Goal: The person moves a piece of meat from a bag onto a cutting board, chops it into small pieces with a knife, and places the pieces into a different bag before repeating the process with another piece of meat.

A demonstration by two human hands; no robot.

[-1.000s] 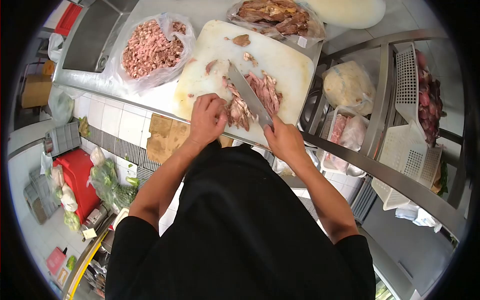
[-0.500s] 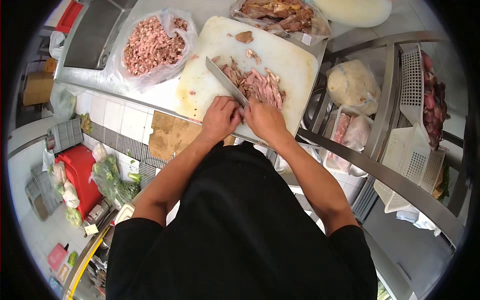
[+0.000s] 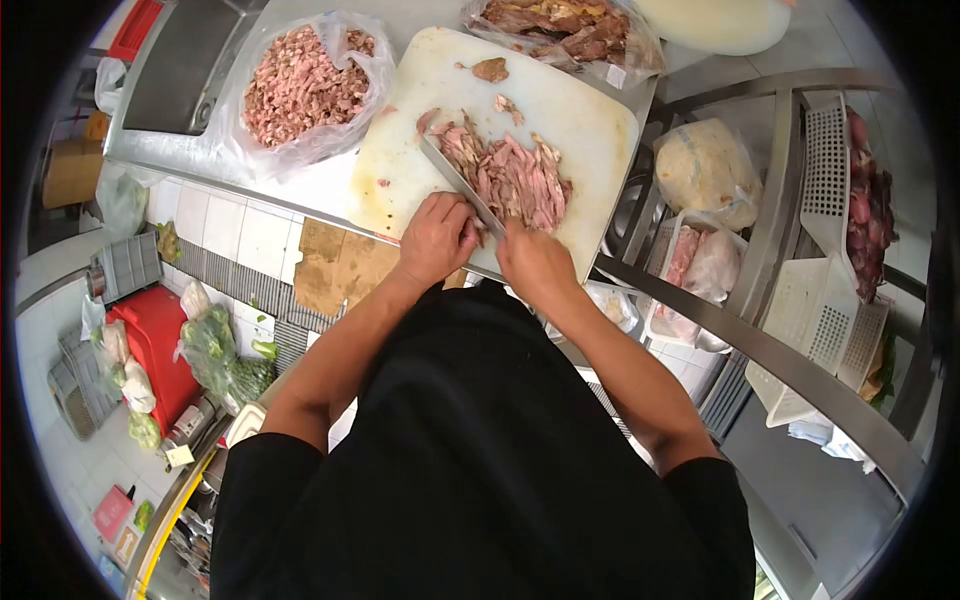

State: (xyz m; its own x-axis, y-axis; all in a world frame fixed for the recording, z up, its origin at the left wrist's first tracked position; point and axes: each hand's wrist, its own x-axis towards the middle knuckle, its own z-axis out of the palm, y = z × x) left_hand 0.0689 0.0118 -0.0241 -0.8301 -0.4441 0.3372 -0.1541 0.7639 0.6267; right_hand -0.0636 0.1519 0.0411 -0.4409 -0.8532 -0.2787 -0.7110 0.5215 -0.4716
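A white cutting board lies on the steel counter with a heap of sliced cooked meat in its middle. My right hand grips the handle of a large knife whose blade lies along the left side of the meat heap. My left hand rests curled at the board's near edge, beside the knife's heel, with nothing seen in it. Two small meat scraps lie further back on the board.
A plastic bag of diced meat sits left of the board, and a bag of cooked meat pieces behind it. A sink is at far left. To the right, a steel rack holds bagged food and white baskets.
The knife swung from the right side of the meat to its left side. The sliced meat got gathered into one heap. My hands came close together at the board's near edge.
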